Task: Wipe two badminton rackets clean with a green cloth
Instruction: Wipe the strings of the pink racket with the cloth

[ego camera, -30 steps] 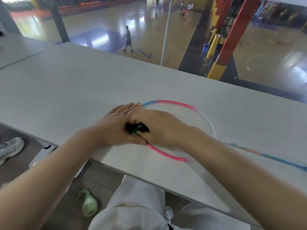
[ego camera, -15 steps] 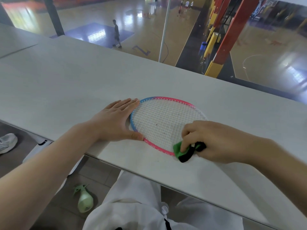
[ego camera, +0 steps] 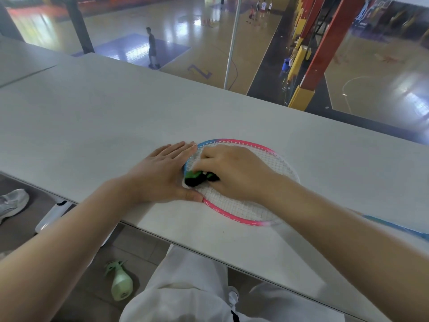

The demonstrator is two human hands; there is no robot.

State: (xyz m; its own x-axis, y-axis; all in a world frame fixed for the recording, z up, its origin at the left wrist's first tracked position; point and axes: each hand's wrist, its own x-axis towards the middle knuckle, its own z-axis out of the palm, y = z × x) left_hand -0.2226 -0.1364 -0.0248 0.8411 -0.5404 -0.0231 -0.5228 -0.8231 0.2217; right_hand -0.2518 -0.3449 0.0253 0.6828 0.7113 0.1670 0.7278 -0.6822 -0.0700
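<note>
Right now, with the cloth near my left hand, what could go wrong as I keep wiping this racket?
1. The racket lies close to the table's near edge; a hard stroke toward you might slide it off.
2. The left hand lies flat at the frame's tip only, so the head may pivot under the right hand.
3. The green cloth is bunched small, so fingers may snag the strings.

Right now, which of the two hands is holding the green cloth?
The right hand. Its curled fingers grip the green cloth on the strings of the racket, while the left hand lies flat beside the frame, holding nothing.
</note>
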